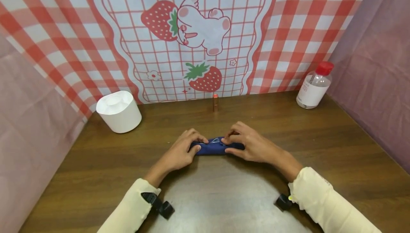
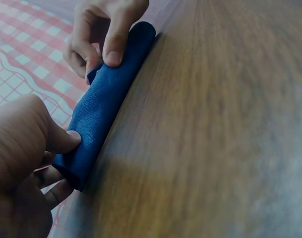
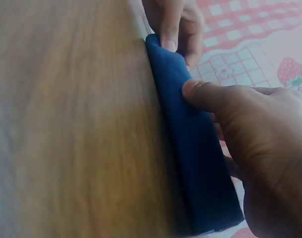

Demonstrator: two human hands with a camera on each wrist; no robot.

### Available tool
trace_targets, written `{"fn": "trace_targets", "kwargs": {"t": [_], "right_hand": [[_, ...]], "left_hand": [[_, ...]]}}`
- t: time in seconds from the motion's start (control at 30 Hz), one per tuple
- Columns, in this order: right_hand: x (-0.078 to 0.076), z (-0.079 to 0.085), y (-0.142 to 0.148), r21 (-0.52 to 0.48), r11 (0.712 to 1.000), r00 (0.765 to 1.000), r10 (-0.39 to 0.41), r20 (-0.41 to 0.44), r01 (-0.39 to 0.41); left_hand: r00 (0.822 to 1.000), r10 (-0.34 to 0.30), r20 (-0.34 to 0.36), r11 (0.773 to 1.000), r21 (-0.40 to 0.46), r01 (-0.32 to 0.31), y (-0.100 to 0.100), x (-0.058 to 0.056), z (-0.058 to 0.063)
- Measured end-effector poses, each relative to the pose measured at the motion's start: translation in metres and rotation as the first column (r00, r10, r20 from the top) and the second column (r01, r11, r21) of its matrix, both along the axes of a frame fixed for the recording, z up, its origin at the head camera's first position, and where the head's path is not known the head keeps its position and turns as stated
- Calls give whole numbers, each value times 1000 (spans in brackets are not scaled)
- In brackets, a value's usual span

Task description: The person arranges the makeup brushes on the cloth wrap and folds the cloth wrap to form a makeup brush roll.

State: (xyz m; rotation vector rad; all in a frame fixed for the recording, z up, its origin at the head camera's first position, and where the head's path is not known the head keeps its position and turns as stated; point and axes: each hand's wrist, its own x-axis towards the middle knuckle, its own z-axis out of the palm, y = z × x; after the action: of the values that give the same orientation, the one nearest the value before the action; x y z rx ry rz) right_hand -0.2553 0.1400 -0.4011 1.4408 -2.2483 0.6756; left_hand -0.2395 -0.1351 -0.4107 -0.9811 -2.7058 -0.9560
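A long, narrow blue case [image 1: 213,149] with a leather-like grain lies crosswise on the wooden table, between both hands. My left hand [image 1: 182,150] grips its left end, thumb on the near side and fingers on the far side. Nearer the other end, my right hand [image 1: 253,142] pinches the case's upper edge, its thumb pressed on the near face. Thin, shiny lines show along the top between the hands. A small raised edge of the blue material [image 2: 92,74] shows by the right fingers in the left wrist view. Much of the far side is hidden by fingers.
Behind the case stands a small copper-coloured tube [image 1: 215,103] with an orange-red top. A white oval container [image 1: 123,117] is at the back left, and a clear bottle [image 1: 312,92] with a red cap at the back right. A checked strawberry cloth [image 1: 205,58] hangs along the back edge.
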Motion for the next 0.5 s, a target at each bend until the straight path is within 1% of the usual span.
{"fn": "trace_targets", "kwargs": {"t": [0.2, 0.37, 0.5], "right_hand": [[8, 3, -2, 87, 996, 994, 16, -110, -6], [11, 4, -5, 134, 991, 988, 9, -157, 12], [15, 1, -5, 150, 988, 979, -3, -206, 34]], "left_hand": [[1000, -23, -13, 1000, -2, 23, 1, -1, 1], [998, -49, -27, 999, 14, 50, 0, 0, 2], [997, -70, -31, 998, 2, 70, 1, 0, 2]]}}
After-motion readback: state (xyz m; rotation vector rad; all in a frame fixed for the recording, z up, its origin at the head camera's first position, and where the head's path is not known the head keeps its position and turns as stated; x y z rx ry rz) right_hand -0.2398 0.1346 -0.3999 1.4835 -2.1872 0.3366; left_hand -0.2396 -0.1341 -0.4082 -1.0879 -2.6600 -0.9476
